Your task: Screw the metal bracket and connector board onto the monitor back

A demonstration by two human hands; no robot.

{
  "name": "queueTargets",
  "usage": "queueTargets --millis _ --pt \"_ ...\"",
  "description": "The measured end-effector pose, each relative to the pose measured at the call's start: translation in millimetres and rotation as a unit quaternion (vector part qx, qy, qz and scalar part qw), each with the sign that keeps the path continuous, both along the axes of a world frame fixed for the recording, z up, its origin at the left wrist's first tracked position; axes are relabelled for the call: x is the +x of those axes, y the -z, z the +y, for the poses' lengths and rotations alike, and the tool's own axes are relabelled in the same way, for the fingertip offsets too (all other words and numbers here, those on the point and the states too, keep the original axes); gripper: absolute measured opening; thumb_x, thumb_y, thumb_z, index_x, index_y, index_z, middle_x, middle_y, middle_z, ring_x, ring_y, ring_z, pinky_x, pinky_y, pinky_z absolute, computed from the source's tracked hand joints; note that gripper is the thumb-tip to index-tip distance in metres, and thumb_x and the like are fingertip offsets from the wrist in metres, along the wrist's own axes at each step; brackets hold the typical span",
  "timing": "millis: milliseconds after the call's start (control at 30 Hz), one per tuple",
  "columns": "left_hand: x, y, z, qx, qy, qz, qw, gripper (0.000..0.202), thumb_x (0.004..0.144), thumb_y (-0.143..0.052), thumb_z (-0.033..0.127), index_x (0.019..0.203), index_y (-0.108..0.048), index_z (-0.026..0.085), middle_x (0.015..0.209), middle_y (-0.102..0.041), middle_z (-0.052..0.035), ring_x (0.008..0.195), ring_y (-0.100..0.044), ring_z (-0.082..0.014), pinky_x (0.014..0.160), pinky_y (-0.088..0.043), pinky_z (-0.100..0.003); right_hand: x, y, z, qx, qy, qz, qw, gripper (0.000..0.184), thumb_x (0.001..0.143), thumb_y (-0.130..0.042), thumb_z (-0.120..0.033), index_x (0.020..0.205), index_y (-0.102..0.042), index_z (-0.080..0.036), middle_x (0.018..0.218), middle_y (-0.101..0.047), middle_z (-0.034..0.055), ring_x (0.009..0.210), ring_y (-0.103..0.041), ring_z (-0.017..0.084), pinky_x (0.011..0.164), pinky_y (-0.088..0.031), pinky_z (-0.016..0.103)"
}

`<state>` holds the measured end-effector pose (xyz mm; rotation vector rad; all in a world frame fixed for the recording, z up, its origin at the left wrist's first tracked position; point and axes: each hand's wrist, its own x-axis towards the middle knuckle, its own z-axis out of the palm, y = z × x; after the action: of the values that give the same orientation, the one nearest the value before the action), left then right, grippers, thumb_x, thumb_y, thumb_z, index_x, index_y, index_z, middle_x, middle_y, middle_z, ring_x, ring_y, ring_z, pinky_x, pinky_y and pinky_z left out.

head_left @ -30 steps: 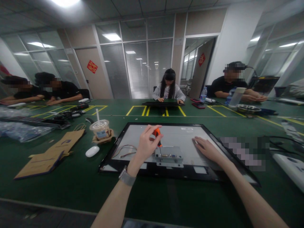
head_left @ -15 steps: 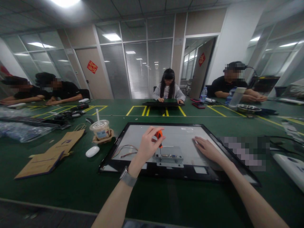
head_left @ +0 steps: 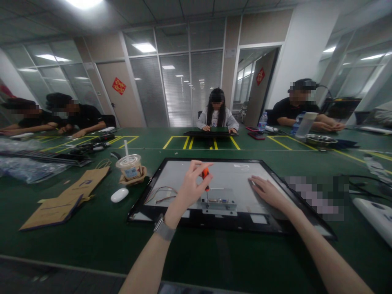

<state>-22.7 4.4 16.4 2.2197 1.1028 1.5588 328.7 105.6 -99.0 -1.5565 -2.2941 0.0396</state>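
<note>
A monitor panel [head_left: 235, 173] lies face down on the green table, grey metal back up, inside a black frame. My left hand [head_left: 190, 190] is closed around an orange-handled screwdriver [head_left: 206, 179] that stands upright with its tip on a small metal bracket box [head_left: 219, 202] near the panel's front edge. My right hand [head_left: 266, 192] lies flat and open on the panel's right side, fingers stretched out. Thin coloured wires [head_left: 162, 195] loop on the panel left of my left hand.
An iced drink cup with a straw [head_left: 130, 166], a white mouse [head_left: 119, 194] and brown paper bags [head_left: 67, 196] lie to the left. A white device [head_left: 375, 214] and black cables sit at the right. Several people sit around the far side of the table.
My left hand's fingers have shifted around the screwdriver handle, which stays upright on the bracket. A person's hand at far left has moved a little. My right hand has not moved.
</note>
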Motion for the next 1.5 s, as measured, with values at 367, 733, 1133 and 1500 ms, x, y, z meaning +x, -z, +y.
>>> queueTargets --millis 367,733,1133,1500 --pt "-0.7 -2.3 0.1 -0.015 0.002 -0.006 1.0 0.025 0.096 -0.055 0.026 0.115 -0.069 0.021 0.098 -0.057 -0.0042 0.085 -0.06 -0.0154 0.085 -0.053 -0.032 0.9 2.2 2.7 0.005 0.0 -0.002 1.0 0.049 0.096 -0.037 -0.035 0.135 -0.063 -0.021 0.147 -0.059 0.0151 0.139 -0.052 0.032 0.115 -0.036 0.059" --pt "1.5 -1.8 -0.9 0.011 0.004 0.03 0.999 0.042 0.093 -0.059 0.023 0.135 -0.06 0.022 0.091 -0.063 -0.0015 0.08 -0.059 -0.0144 0.082 -0.055 -0.032 0.5 1.6 1.3 0.003 0.003 0.001 1.0 0.049 0.097 -0.036 -0.036 0.135 -0.062 -0.022 0.148 -0.058 0.0141 0.139 -0.052 0.032 0.115 -0.036 0.058" --pt "0.5 1.1 0.1 0.022 0.0 0.055 0.998 0.035 0.09 -0.064 0.022 0.125 -0.064 0.023 0.09 -0.054 0.0004 0.073 -0.056 -0.0118 0.075 -0.056 -0.028 -0.4 0.6 0.1 -0.001 0.004 0.005 1.0 0.047 0.096 -0.038 -0.035 0.134 -0.063 -0.024 0.148 -0.059 0.0136 0.139 -0.052 0.032 0.116 -0.035 0.059" --pt "-4.8 2.0 3.1 0.018 -0.01 0.068 0.997 0.045 0.084 -0.071 0.017 0.128 -0.062 0.025 0.091 -0.052 0.0013 0.076 -0.057 -0.0123 0.078 -0.058 -0.031 0.6 -0.4 0.2 -0.006 0.004 0.001 1.0 0.048 0.096 -0.038 -0.036 0.136 -0.062 -0.023 0.148 -0.058 0.0137 0.14 -0.05 0.032 0.117 -0.035 0.058"
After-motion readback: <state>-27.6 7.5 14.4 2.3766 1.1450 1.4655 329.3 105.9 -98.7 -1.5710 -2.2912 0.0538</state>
